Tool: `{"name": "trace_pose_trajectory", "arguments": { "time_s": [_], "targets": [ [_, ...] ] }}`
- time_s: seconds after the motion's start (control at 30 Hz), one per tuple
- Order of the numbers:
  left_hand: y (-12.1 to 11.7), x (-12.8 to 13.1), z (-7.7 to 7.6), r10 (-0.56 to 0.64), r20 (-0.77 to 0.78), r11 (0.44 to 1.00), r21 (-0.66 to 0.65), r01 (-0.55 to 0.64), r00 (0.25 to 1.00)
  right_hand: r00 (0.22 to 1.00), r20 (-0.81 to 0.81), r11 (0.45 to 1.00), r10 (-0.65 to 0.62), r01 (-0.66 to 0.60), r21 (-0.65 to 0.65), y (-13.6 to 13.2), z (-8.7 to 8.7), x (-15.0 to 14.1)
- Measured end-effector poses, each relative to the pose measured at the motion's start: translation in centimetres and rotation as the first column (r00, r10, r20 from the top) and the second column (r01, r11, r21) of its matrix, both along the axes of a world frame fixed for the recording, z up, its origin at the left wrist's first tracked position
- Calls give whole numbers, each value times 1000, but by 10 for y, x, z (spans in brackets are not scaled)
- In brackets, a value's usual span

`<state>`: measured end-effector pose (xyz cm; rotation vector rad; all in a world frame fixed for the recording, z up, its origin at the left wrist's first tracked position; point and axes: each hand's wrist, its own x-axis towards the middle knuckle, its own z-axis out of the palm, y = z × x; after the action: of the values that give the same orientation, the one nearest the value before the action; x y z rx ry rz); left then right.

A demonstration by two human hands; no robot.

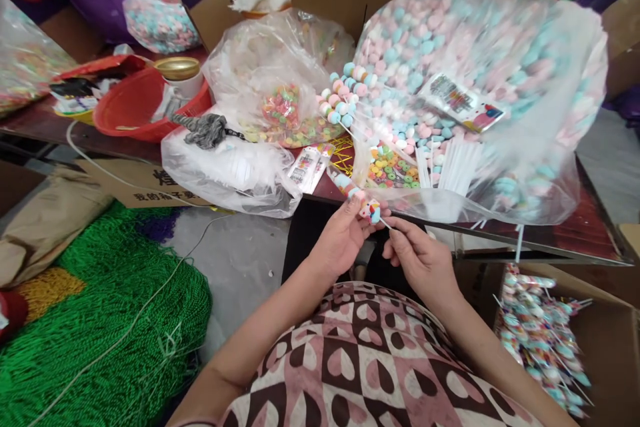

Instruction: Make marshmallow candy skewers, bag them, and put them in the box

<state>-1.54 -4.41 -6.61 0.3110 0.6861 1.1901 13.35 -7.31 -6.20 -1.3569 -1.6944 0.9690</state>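
Observation:
In front of my body I hold a wrapped marshmallow skewer (371,211), candy pieces in a printed wrapper on a thin white stick. My left hand (345,235) is closed around the wrapped candy part. The fingers of my right hand (420,255) pinch the bare white stick at its lower end. Just beyond my hands, on the table edge, lie ring candies (393,168) and a bundle of white sticks (457,163). Unwrapped marshmallow skewers (345,95) rest farther back against the big bag of marshmallows (425,40).
A printed wrapper packet (463,101) lies on the big bag. More wrappers (311,167), a clear bag of ring candies (280,107) and a red basin (130,107) stand to the left. Finished skewers fill part of a cardboard box (610,320) at lower right. Green cord (115,293) covers the floor at left.

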Motion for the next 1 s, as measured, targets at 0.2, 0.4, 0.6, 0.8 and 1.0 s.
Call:
{"name": "trace_pose_trajectory", "arguments": {
  "time_s": [0.2, 0.4, 0.6, 0.8, 1.0],
  "targets": [
    [-3, 7, -2, 4, 7, 1000, 15, -4, 1000, 996, 94, 991, -13, 0, 137, -3, -1, -3],
    [-12, 9, 1, -57, -177, 995, 75, 72, 983, 977, -196, 996, -87, 82, -38, -5, 2, -6],
    [-17, 9, -6, 51, -673, 959, 239, 152, 738, 992, 23, 988, -121, 118, 100, -4, -5, -2],
    [-10, 11, -7, 93, -837, 960, 218, 173, 540, 989, 136, 980, -55, 27, 198, -6, -19, -5],
    [-7, 10, -4, 104, -856, 971, 197, 134, 506, 995, 93, 992, -39, 27, 124, -7, -18, -8]
  ]
}}
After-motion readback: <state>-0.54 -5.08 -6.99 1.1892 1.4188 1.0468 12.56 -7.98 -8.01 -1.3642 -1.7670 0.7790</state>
